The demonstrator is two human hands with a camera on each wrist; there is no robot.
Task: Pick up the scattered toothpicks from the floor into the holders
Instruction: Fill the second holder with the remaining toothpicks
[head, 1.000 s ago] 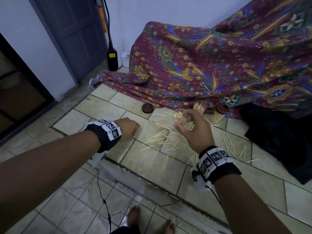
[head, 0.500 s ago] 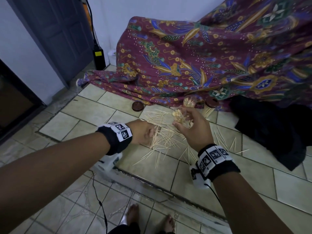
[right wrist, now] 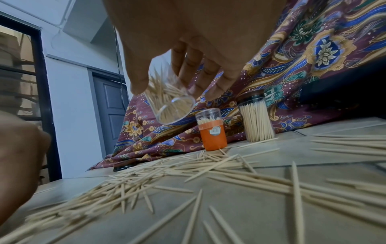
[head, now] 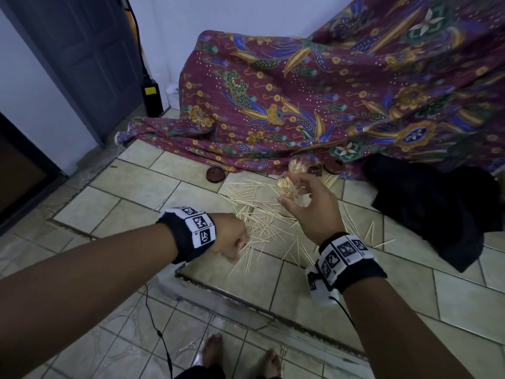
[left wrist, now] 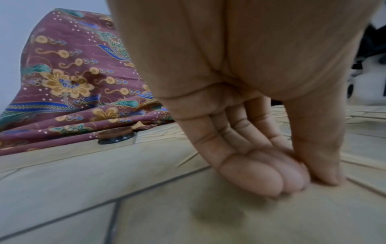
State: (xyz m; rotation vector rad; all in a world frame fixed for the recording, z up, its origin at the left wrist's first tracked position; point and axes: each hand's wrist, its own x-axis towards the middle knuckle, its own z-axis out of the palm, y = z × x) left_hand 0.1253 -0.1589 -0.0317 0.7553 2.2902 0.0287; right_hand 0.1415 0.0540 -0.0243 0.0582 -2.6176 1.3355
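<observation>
A pale tiled floor (head: 114, 212) runs up to a white wall and a grey panelled door (head: 90, 58) at far left, with a maroon batik cloth (head: 314, 99) patterned in blue and gold draped along the far side. A heap of thin wooden toothpicks (head: 254, 214) lies scattered on the tiles in the middle. The right hand (head: 311, 212) holds a clear plastic holder (right wrist: 170, 105) partly filled with toothpicks, tilted, above the heap, thumb on one side and fingers curled round the other. The left hand (head: 231, 239) is down at the near left edge of the heap; in the left wrist view its fingertips (left wrist: 261, 178) and thumb are bunched together against the tile, but whether a toothpick lies between them cannot be told. Against the cloth stand an orange holder with a clear cap (right wrist: 212, 130) and, just to its right, a clear holder with a dark lid (right wrist: 256, 118) packed with upright toothpicks. A round brown lid (head: 216, 175) lies flat on the floor at the cloth's edge, left of the heap.
</observation>
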